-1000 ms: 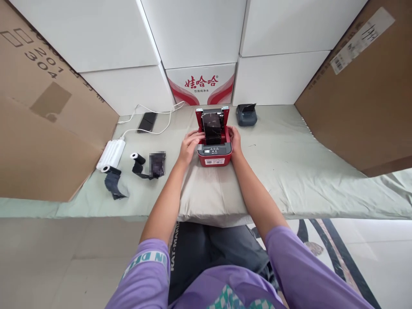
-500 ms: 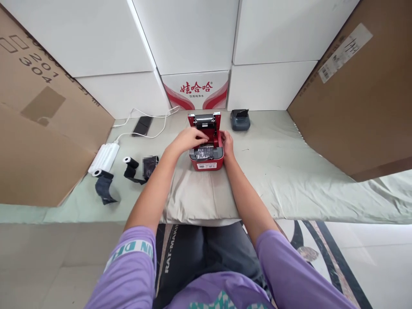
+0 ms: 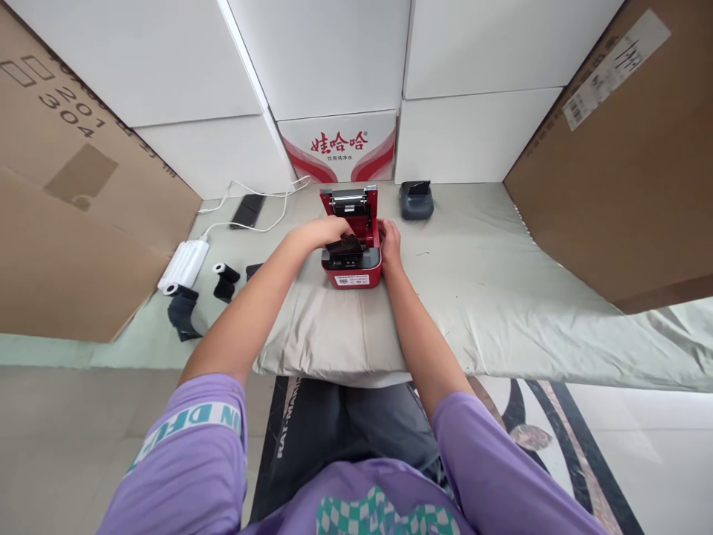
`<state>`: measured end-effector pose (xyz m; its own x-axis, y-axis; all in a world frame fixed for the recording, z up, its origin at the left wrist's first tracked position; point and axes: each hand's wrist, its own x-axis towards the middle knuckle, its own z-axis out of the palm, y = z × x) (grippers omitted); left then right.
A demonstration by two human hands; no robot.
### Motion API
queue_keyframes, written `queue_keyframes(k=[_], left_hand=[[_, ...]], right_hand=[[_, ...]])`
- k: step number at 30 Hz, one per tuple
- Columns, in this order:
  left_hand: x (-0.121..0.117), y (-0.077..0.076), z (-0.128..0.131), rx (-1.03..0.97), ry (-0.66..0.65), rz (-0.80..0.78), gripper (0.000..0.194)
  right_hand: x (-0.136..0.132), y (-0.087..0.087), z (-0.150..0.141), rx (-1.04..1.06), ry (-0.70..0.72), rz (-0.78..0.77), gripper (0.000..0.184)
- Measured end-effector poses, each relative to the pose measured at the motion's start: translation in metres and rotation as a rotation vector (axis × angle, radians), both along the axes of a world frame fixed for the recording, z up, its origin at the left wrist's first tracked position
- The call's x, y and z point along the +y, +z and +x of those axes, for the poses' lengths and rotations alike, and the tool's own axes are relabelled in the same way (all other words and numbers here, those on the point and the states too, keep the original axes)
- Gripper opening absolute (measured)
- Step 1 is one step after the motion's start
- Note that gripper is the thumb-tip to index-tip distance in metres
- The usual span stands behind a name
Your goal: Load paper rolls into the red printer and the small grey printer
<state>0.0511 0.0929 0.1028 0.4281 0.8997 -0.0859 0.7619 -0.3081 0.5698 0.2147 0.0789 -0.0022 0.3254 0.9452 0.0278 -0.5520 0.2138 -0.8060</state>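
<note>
A red label printer (image 3: 353, 281) stands on the cloth with its lid (image 3: 370, 202) raised, the inside facing me. My left hand (image 3: 326, 230) is closed over the printer's left side, its fingertips down at the opening and partly hidden. From those fingers a shiny black ribbon (image 3: 346, 246) lies across the printer's grey front panel. Whether a roll sits behind the ribbon I cannot tell. My right hand (image 3: 391, 242) is wrapped round the printer's right side, its fingers at the wall near the hinge.
Two black ribbon rolls (image 3: 181, 291) (image 3: 226, 271) lie unrolled at the left, by a white block (image 3: 183, 265) with a cable. A black phone-like slab (image 3: 247, 211) lies behind. A small dark device (image 3: 417, 200) stands right of the printer. Cardboard boxes (image 3: 624, 193) wall both sides.
The ribbon that lay crumpled over the front panel is now lifted and drawn back in my left hand, baring the panel. My right hand stays on the printer. The view has shifted slightly.
</note>
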Motion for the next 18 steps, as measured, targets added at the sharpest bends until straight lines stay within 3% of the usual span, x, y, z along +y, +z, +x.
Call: queue_keyframes(k=[3,7,10,12,15,18], left_hand=[[-0.011,0.015,-0.006,0.003,-0.073,-0.017,0.022],[-0.044,0.047,-0.036,-0.163,-0.062,0.16,0.038],[-0.074,0.072,-0.081,-0.427,0.079,0.22,0.05],[-0.093,0.086,-0.116,-0.498,0.199,0.244,0.058],[-0.118,0.099,-0.168,-0.372,0.414,0.258,0.061],[-0.133,0.097,-0.209,-0.076,0.65,0.195,0.058]], right_hand=[[0.001,0.0,0.0,0.014,0.0,0.002,0.026],[0.0,-0.001,0.0,0.02,0.006,0.014,0.023],[-0.001,-0.002,0.001,0.009,0.019,0.025,0.024],[-0.001,-0.003,0.001,0.001,0.02,0.02,0.026],[0.0,-0.003,0.0,-0.005,0.01,0.008,0.031],[0.001,-0.004,0.0,-0.029,0.011,0.012,0.035]])
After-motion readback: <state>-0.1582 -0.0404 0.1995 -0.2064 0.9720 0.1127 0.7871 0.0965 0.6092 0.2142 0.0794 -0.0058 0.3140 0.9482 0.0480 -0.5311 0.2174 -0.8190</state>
